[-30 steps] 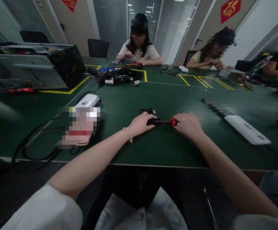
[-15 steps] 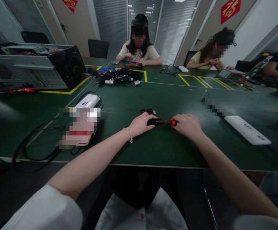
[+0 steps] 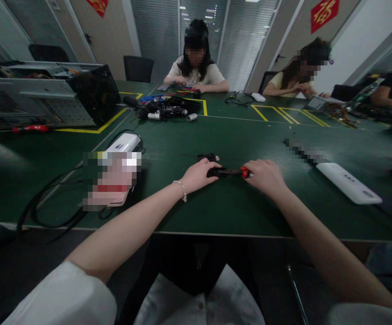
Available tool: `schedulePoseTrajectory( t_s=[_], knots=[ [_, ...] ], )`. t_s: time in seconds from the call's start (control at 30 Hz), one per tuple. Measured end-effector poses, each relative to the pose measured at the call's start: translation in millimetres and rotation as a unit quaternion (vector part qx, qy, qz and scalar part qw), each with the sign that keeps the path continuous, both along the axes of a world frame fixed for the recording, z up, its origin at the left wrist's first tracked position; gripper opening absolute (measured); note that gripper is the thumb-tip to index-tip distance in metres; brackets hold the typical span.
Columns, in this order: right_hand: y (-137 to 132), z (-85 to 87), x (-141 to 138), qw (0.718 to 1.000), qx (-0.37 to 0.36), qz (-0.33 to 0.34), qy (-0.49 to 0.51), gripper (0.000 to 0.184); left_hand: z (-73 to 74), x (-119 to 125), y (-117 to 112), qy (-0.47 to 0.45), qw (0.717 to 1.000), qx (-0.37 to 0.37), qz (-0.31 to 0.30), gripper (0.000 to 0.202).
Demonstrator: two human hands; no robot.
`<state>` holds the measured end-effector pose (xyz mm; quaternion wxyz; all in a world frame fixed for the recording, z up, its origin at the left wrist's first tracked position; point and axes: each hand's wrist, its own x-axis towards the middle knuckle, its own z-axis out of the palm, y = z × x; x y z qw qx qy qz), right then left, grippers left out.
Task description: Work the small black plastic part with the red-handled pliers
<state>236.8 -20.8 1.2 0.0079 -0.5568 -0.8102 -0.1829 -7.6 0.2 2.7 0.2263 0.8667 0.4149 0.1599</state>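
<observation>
Over the green table, my left hand (image 3: 200, 175) is closed, thumb and fingers pinching a small black part (image 3: 216, 172). My right hand (image 3: 266, 177) wraps round the red handle of a tool that looks like pliers (image 3: 245, 172). The tool's dark metal end points left and meets the black part; whether its jaws grip it I cannot tell. Most of the handle is hidden in my palm. Just beyond my left fingers lies another small dark piece (image 3: 207, 157) with a pale end.
On the left are a phone (image 3: 117, 198), a white power bank (image 3: 124, 142) with black cables, and an opened computer case (image 3: 53, 97). Another white power bank (image 3: 349, 183) lies right. A drill and black parts (image 3: 162, 107) sit farther back. Several people work around the table.
Both hands stay almost where they were. The tool's dark metal end seems to have turned slightly against the black part.
</observation>
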Motion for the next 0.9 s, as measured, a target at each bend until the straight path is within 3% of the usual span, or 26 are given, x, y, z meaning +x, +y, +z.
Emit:
schedulePoseTrajectory(
  t_s=[0.27,0.53,0.9],
  knots=[
    [1.4,0.5,-2.4,0.999,-0.028,-0.016,0.013,0.021,-4.4,0.7,2.0,-0.003,1.0,0.007,-0.002,0.04],
    [-0.6,2.1,0.1,1.0,0.001,0.007,-0.001,0.02,-2.6,0.2,1.4,0.004,1.0,-0.002,-0.002,0.04],
    [-0.1,3.1,-2.4,1.0,-0.023,0.0,0.013,0.021,3.6,-0.1,-1.4,0.016,1.0,-0.017,-0.001,0.039]
  ],
)
